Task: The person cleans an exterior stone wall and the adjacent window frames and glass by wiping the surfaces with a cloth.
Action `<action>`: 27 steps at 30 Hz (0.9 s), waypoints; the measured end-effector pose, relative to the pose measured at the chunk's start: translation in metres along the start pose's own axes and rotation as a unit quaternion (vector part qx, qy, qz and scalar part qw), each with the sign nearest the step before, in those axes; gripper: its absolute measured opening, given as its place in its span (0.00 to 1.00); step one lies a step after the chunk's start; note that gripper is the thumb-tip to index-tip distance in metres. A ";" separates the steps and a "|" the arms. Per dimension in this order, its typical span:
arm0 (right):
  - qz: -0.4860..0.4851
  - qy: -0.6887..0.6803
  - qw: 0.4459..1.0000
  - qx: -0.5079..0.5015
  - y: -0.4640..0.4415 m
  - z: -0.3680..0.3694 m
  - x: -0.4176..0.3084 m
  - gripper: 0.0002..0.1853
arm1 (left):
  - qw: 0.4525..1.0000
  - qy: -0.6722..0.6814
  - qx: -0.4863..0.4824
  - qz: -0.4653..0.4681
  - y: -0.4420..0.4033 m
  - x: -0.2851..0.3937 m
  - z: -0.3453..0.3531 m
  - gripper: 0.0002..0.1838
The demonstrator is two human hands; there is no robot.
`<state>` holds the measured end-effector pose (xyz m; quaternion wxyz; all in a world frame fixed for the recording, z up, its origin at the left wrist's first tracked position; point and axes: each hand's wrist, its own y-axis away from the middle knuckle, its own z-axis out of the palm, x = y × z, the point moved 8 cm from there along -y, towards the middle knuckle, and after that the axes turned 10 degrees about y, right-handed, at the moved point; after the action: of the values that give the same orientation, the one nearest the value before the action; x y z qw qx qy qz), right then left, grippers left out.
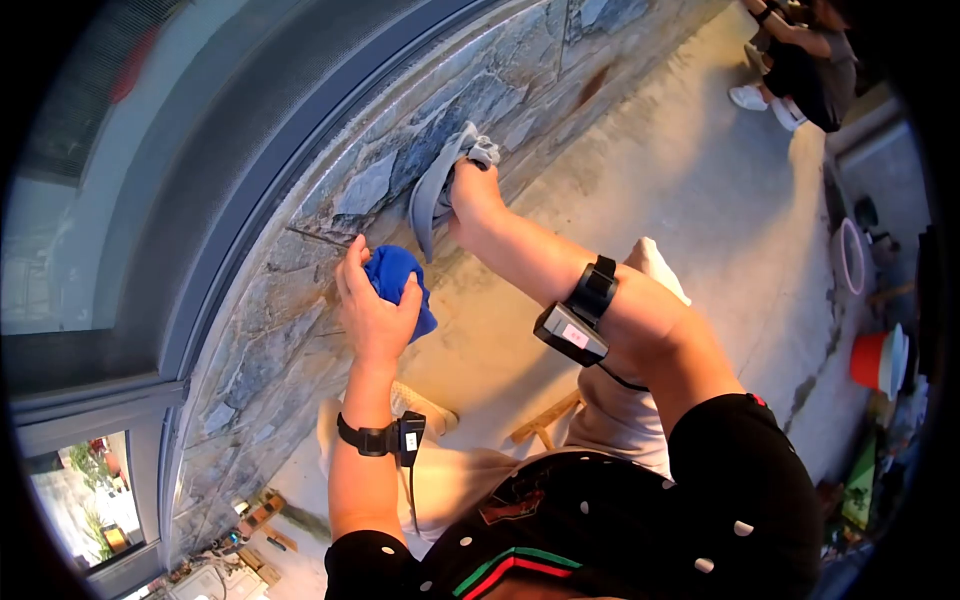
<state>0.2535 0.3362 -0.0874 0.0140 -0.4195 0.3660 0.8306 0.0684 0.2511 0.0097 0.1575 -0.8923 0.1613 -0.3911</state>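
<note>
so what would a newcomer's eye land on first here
The bright blue cloth in the left hand, left of centre, would probably catch the eye first. Just above it, the right hand holds a grey cloth by the stone wall. Toward the right edge, a red container stands out.

Concrete floor (735, 235) | pale, cracked right | on it: 2 white shoes (748, 98), 1 red bucket (868, 360)
</note>
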 end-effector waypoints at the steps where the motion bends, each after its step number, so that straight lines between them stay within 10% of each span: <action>1: 0.048 -0.040 0.997 -0.037 0.004 0.006 0.001 0.14 | 1.000 0.000 0.006 0.008 0.000 0.001 0.001 0.41; 10: -0.250 -0.041 0.964 0.078 -0.095 -0.085 -0.184 0.21 | 0.985 -0.002 -0.170 -0.036 0.025 0.008 0.023 0.29; 19: 0.045 0.116 0.986 0.112 -0.100 -0.047 0.028 0.31 | 0.959 -0.018 -0.282 0.033 0.040 0.014 0.037 0.26; 21: 0.062 0.011 0.997 0.046 -0.026 -0.014 0.029 0.15 | 0.954 -0.024 -0.296 0.043 0.039 0.016 0.042 0.26; 27: 0.026 -0.112 0.990 -0.081 -0.026 0.004 -0.034 0.15 | 0.939 -0.022 -0.341 0.044 0.045 0.015 0.049 0.26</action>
<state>0.2812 0.3675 -0.0778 -0.0008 -0.3136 0.3040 0.8996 0.1075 0.2118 -0.0306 -0.1353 -0.8931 0.3202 -0.2857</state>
